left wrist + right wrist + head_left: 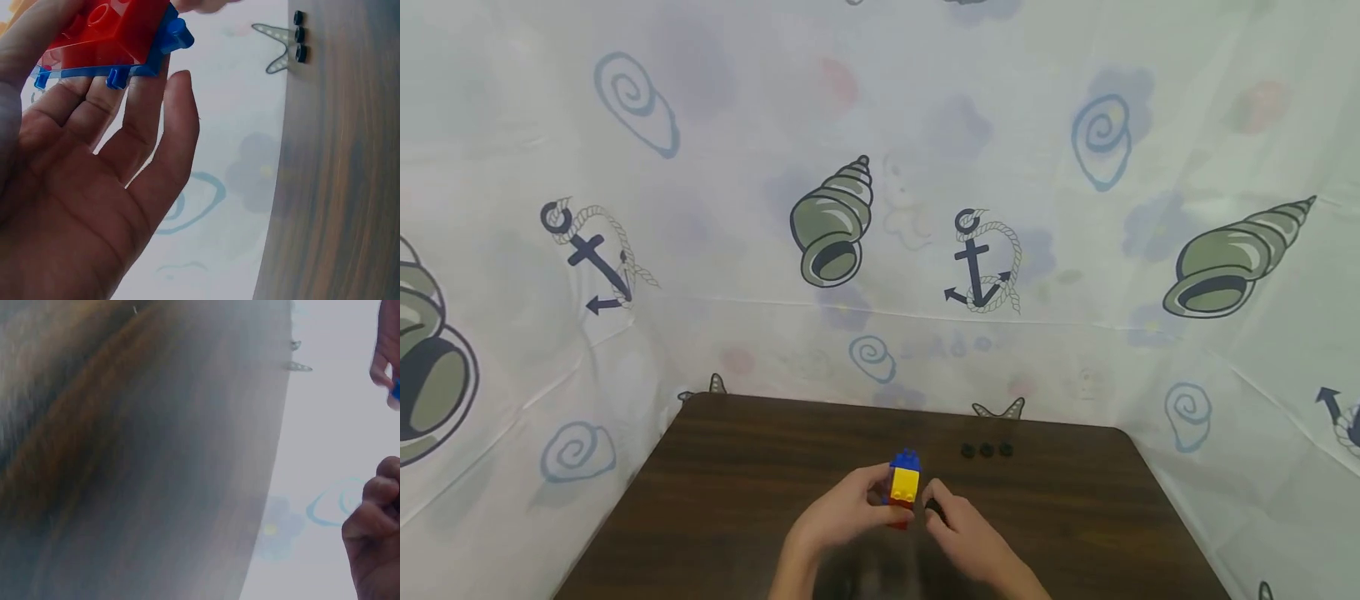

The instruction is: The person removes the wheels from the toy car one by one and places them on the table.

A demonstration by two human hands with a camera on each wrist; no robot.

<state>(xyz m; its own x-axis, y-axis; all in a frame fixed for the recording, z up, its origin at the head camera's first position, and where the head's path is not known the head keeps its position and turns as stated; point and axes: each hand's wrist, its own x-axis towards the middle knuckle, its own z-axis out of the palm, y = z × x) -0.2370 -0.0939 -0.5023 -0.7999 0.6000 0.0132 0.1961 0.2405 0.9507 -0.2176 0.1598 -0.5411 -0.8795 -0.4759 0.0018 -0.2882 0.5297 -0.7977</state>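
My left hand (844,515) grips a toy-brick car body (905,486), raised above the table. Yellow and red bricks sit on its blue base (157,57), whose round pegs (179,35) stick out at the side in the left wrist view. Thumb and fingers hold it from opposite sides. Just to its right, my right hand (968,535) pinches a small black wheel (934,507), apart from the car body. Curled fingers of the right hand (374,528) show at the right wrist view's edge, where the wheel is hidden.
Three black wheels (987,450) stand in a row on the dark wooden table (760,467), behind and right of my hands. A pale curtain (910,275) printed with shells and anchors surrounds the table's back and sides.
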